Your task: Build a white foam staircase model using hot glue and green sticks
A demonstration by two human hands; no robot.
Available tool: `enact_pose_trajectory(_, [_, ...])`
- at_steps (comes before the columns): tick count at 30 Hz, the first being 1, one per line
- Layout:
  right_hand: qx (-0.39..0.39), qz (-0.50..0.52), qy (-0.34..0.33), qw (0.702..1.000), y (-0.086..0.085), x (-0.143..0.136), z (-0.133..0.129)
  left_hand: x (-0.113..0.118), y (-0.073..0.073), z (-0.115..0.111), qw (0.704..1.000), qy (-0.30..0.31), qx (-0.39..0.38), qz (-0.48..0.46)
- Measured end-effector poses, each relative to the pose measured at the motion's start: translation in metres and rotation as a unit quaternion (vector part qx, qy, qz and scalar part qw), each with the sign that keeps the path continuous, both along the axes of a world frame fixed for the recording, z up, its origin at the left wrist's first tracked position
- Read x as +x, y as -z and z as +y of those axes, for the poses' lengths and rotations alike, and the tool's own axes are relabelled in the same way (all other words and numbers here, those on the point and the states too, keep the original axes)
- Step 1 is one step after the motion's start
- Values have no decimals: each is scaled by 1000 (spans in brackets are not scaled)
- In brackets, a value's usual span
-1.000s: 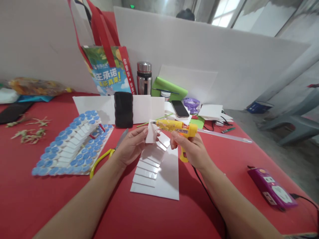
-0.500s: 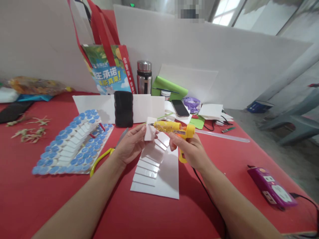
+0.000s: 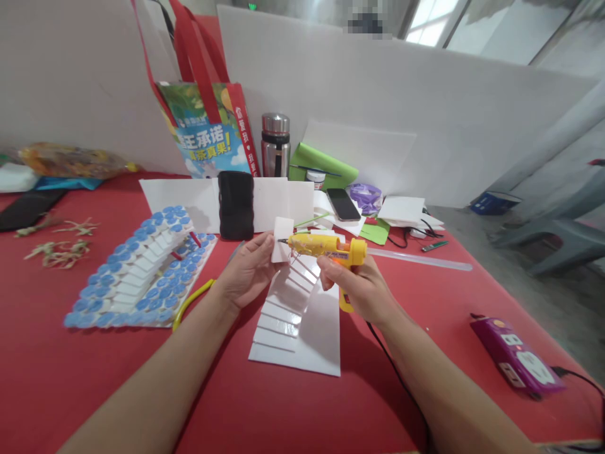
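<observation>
My left hand (image 3: pixel 250 270) pinches a small white board piece (image 3: pixel 283 239) upright above the middle of the table. My right hand (image 3: pixel 357 287) is wrapped round a yellow glue gun (image 3: pixel 326 247), whose dark nozzle points left and meets the face of the piece. Below both hands lies a white board (image 3: pixel 319 340) carrying a curved row of white strips (image 3: pixel 278 325), laid like steps. Yellow-handled scissors (image 3: pixel 191 302) lie beside my left forearm, partly hidden by it.
A blue-dotted model (image 3: pixel 154 277) with white steps lies left. Behind stand a black case (image 3: pixel 236 205), a steel flask (image 3: pixel 275 146) and a bag (image 3: pixel 205 148). A phone (image 3: pixel 343 205) lies behind my right hand. A purple power strip (image 3: pixel 517 356) sits right, and a clear glue stick (image 3: pixel 420 259) nearer.
The white piece and the glue gun have shifted slightly left and the nozzle is lower on the piece. Both hands keep their holds. The whole view has moved a little.
</observation>
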State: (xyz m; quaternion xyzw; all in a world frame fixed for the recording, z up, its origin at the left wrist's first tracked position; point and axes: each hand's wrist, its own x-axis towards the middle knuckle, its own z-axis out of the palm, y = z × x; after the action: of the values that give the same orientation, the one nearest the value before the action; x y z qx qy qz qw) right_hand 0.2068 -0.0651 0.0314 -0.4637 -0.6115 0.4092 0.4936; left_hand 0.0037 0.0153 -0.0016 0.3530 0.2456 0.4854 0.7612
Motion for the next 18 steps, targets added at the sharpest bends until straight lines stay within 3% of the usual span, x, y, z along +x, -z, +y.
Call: enact_pose_trajectory(18, [-13, -43, -22, 999, 1, -1, -4, -1, -5, 4, 998, 1, 12, -56])
